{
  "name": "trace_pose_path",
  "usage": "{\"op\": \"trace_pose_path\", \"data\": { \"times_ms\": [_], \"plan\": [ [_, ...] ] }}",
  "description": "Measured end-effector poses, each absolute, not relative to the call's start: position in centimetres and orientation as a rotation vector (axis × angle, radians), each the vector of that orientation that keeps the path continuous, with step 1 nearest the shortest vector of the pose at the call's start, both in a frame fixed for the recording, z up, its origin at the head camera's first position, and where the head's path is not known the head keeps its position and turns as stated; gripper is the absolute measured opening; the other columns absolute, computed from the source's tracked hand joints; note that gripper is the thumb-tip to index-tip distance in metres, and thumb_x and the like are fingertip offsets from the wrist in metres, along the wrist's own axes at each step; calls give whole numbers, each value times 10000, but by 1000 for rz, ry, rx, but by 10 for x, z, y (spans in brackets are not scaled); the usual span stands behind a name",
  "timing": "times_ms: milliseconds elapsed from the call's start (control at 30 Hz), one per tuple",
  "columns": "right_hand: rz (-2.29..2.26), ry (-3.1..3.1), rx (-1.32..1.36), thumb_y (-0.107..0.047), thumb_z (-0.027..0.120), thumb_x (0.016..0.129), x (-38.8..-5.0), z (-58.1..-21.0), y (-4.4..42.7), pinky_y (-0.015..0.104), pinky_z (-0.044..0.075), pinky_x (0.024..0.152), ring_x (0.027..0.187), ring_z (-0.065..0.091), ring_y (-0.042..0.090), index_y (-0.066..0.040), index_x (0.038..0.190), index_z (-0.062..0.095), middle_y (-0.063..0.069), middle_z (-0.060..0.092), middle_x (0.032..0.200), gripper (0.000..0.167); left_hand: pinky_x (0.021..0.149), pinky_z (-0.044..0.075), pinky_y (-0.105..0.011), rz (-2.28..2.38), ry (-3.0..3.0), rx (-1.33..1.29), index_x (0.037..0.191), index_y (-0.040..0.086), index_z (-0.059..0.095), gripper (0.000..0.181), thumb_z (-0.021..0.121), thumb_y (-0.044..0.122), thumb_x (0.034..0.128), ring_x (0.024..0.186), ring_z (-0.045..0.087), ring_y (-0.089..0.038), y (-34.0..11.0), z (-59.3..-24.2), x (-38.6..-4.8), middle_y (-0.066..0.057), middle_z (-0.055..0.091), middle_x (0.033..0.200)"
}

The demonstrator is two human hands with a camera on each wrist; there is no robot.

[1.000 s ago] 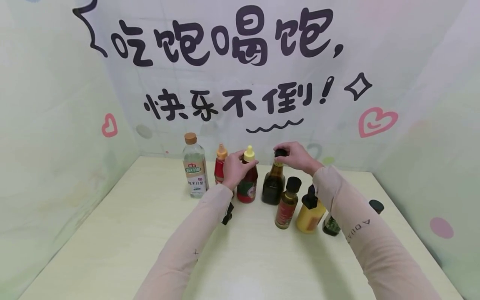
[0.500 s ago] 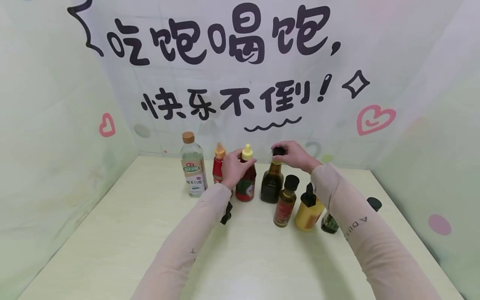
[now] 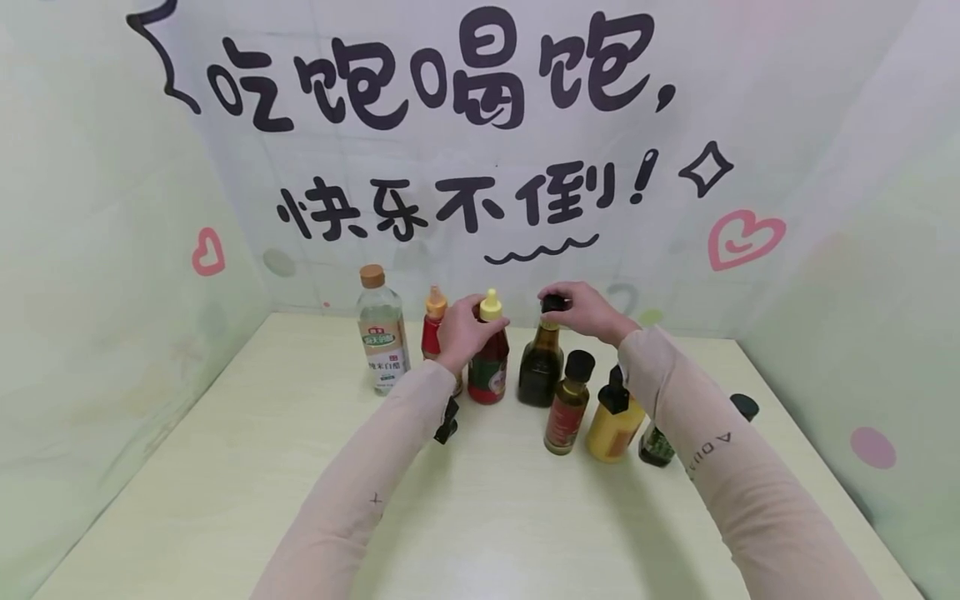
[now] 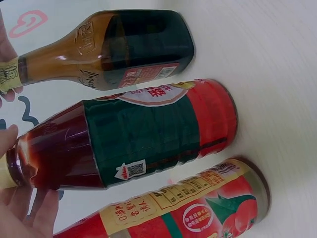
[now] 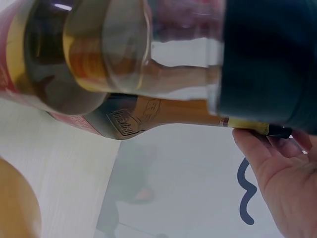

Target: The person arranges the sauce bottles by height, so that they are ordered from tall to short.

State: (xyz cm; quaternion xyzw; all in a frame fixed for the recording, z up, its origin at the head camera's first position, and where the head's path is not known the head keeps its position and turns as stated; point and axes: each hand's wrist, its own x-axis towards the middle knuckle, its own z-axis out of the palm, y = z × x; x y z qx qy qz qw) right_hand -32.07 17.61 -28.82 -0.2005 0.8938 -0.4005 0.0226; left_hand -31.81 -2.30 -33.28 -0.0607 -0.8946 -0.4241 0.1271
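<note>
My left hand (image 3: 461, 333) grips the neck of a red sauce bottle (image 3: 487, 375) with a yellow nozzle cap. Seen from the left wrist, this sauce bottle (image 4: 143, 134) has a dark green label, and its base meets the table. To its right, my right hand (image 3: 588, 310) pinches the black-capped neck of a dark brown sauce bottle (image 3: 540, 371), which stands upright. The right wrist view has the right-hand fingers (image 5: 252, 148) at that neck, with part of the brown bottle (image 5: 126, 119) hidden behind a nearer bottle. A narrow gap separates the two held bottles.
A clear white vinegar bottle (image 3: 382, 342) and an orange-capped ketchup bottle (image 3: 431, 333) stand left. Nearer on the right are a red-labelled bottle (image 3: 566, 421), a yellow bottle (image 3: 613, 432) and a green-speckled jar (image 3: 656, 448), partly behind my sleeve. A printed wall backs the table (image 3: 225, 467).
The head view has drifted slightly, so everything sits a little further left. Both hands keep their hold, and the bottles stay in the same arrangement.
</note>
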Motion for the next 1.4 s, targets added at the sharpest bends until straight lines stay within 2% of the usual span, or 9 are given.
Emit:
{"op": "trace_pose_path", "data": {
  "times_ms": [300, 500, 767, 1000, 1400],
  "plan": [
    [-1245, 2738, -574, -29, 624, 792, -318, -286, 176, 403, 446, 830, 1015, 528, 348, 37, 1194, 495, 220, 478, 1215, 428, 743, 483, -324, -1287, -2637, -270, 1087, 86, 601, 434, 715, 312, 735, 868, 576, -185, -28, -328, -320, -55, 622, 997],
    [-1260, 2722, -552, -89, 640, 795, -316, -280, 181, 411, 414, 882, 1125, 453, 358, 19, 1265, 432, 199, 422, 1289, 525, 808, 467, -351, -1353, -2657, -282, 1180, 95, 551, 498, 710, 277, 744, 997, 553, -222, -30, -326, -320, -71, 572, 1138],
    [-1225, 2756, -607, -114, 616, 827, -305, -268, 195, 432, 368, 926, 1161, 417, 351, 25, 1284, 405, 211, 396, 1307, 522, 845, 432, -384, -1274, -2627, -310, 1275, 141, 449, 622, 712, 300, 735, 1104, 467, -245, -31, -319, -308, -69, 434, 1286],
    [-1186, 2776, -640, -131, 576, 859, -289, -257, 207, 448, 367, 923, 1143, 427, 369, 41, 1280, 400, 229, 409, 1285, 488, 847, 424, -367, -1238, -2498, -376, 1271, 147, 438, 624, 715, 293, 732, 1108, 419, -208, -29, -309, -293, -72, 389, 1297],
    [-1211, 2773, -644, -167, 576, 866, -273, -264, 235, 437, 407, 883, 1086, 487, 352, 43, 1257, 421, 233, 454, 1238, 471, 905, 391, -345, -1249, -2360, -595, 1234, 94, 461, 576, 725, 197, 732, 1116, 419, -212, -20, -299, -268, -75, 428, 1268]
  ]
}}
